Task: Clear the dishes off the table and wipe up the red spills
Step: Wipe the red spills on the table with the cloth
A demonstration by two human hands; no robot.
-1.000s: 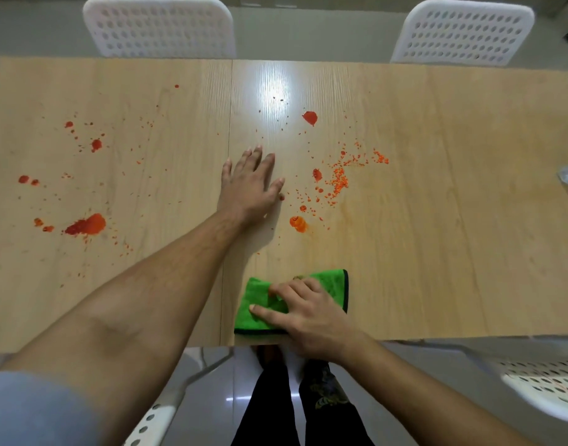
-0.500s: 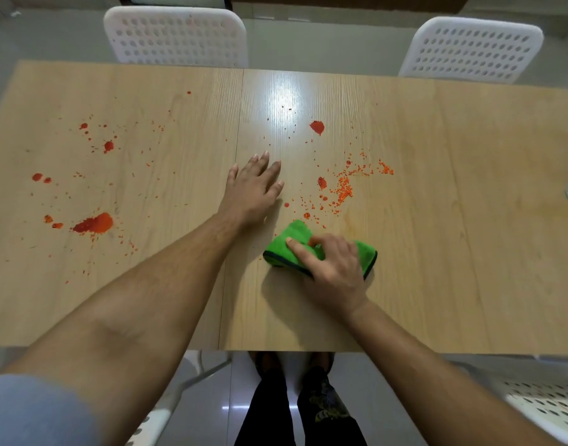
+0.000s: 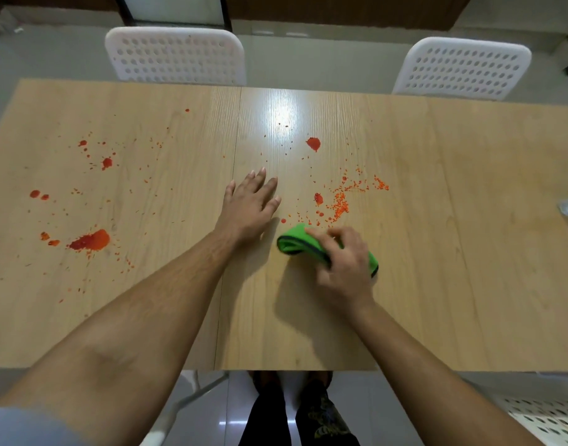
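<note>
The bench [image 3: 437, 284] is a flat rectangular surface of pale wood-grain laminate, with a straight seam running front to back near its middle and a glossy glare patch toward the far edge. Two white moulded plastic chairs [image 3: 175, 56] with perforated backs stand at the far side. Red spills [image 3: 89, 241] lie scattered on the bench: a thick irregular blot at the left, smaller round drops around it, a teardrop blot near the glare, and a granular orange-red scatter just beyond the cloth. The left hand [image 3: 249, 206] rests flat, palm down, fingers straight and slightly spread. The right hand [image 3: 344, 255] grips the green cloth [image 3: 294, 241], a soft, folded, dark-edged wad touching the bench beside the seam.
</note>
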